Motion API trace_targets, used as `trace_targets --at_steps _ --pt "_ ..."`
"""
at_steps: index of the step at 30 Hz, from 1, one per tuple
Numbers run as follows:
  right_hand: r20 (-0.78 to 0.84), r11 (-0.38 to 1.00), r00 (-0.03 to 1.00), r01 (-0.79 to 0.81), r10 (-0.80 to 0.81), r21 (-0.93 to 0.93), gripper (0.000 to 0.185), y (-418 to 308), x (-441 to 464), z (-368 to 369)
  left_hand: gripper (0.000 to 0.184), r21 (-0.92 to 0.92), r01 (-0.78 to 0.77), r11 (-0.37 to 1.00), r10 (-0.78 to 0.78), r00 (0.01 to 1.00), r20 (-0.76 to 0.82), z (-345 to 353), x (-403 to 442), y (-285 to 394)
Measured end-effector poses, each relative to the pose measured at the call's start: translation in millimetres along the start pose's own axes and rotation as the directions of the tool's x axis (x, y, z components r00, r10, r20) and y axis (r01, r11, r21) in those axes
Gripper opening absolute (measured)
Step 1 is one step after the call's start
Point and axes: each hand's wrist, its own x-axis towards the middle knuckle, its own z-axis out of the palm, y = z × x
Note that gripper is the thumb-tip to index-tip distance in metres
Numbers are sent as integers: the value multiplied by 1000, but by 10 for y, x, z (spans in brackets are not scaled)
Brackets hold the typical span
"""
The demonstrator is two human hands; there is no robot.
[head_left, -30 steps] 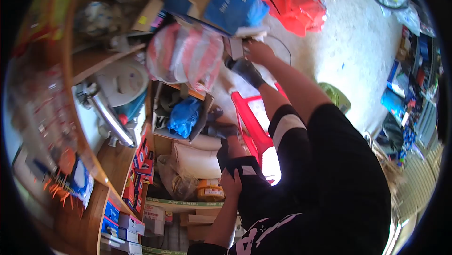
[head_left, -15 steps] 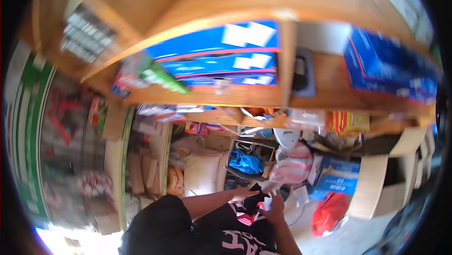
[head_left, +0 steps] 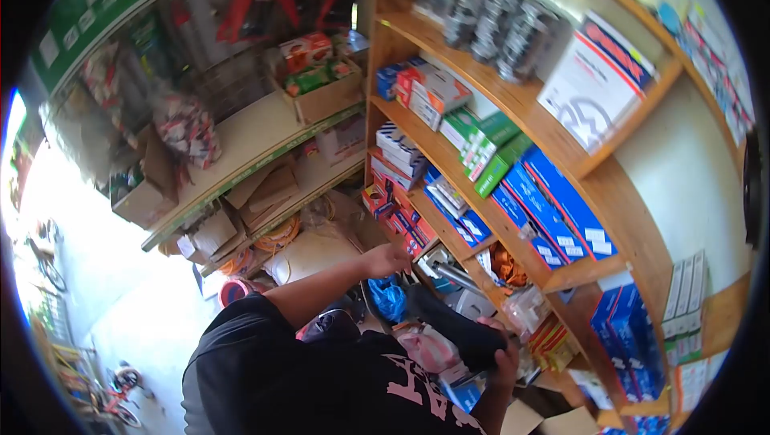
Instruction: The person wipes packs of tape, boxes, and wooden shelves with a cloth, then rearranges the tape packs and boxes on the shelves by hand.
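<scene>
A long piece of black cloth (head_left: 449,324) stretches in front of my chest, slanting down to the right. My right hand (head_left: 504,359) grips its lower right end, with the thumb on top. At its upper left end, my left hand (head_left: 387,261) is closed, fingers bent down to the cloth; the fingertips are partly hidden. Beneath the cloth lie a blue plastic bag (head_left: 388,298) and a pink-and-white plastic bag (head_left: 427,348).
Wooden shelves (head_left: 513,106) on the right hold blue boxes (head_left: 553,202), green boxes (head_left: 489,146) and stacked dark metal parts (head_left: 513,34). A metal rack (head_left: 241,146) at left bears cartons and bagged goods. An opened cardboard box (head_left: 553,427) sits at lower right. Bright floor (head_left: 160,315) shows at left.
The view has swung left and tilted, bringing the left rack and bright floor into sight. My hands have moved farther apart, and the black cloth, bunched earlier, is now drawn out long.
</scene>
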Motion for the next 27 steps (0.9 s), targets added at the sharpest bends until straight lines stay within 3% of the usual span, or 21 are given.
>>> trace_targets --at_steps 1,3,6,8,9,10,12,15,17,18,19,21,22,25,27 --pt "105 997 993 46 -52 58 76 -166 165 175 31 225 -87 970 91 996 -9 10 33 -109" --pt "265 995 964 -12 -14 99 79 -276 448 514 28 609 -64 790 -35 988 149 462 323 -510" --pt "509 962 843 -255 174 93 85 -388 874 1168 27 575 -98 812 -125 934 336 824 238 259" --pt "664 964 713 -261 225 -48 83 -77 1230 1522 27 582 -166 796 -95 916 391 1037 347 366" --pt "664 930 651 -268 368 -253 80 72 1379 1712 27 584 -194 788 -84 906 414 1102 390 350" --pt "631 856 587 -258 507 -448 76 252 1479 1891 27 581 -211 786 -69 904 422 1134 404 316" --pt "787 848 362 -18 499 -530 59 810 1571 2189 27 575 -227 786 -59 898 436 1155 410 288" --pt "554 552 209 76 806 -831 34 552 1732 2534 28 561 -237 793 -44 896 442 1157 395 255" --pt "866 694 224 523 447 -494 25 918 1784 2355 28 538 -246 806 -26 894 448 1159 378 249" --pt "958 659 158 699 238 -279 22 1070 1745 2247 29 526 -256 811 -16 890 456 1166 365 250" --pt "988 621 117 768 101 -155 18 1092 1794 2276 29 513 -263 817 -3 888 460 1163 364 249" --pt "864 745 375 454 338 -488 24 1001 1850 2295 30 497 -279 821 17 883 468 1140 355 257" --pt "719 711 441 221 537 -667 29 758 1908 2409 30 489 -283 825 26 883 468 1124 346 265" --pt "686 763 442 7 577 -646 38 811 1950 2180 32 470 -306 828 51 876 480 1033 390 310" --pt "620 697 421 -45 663 -715 39 747 1938 2008 33 458 -319 830 67 871 486 1025 469 337"
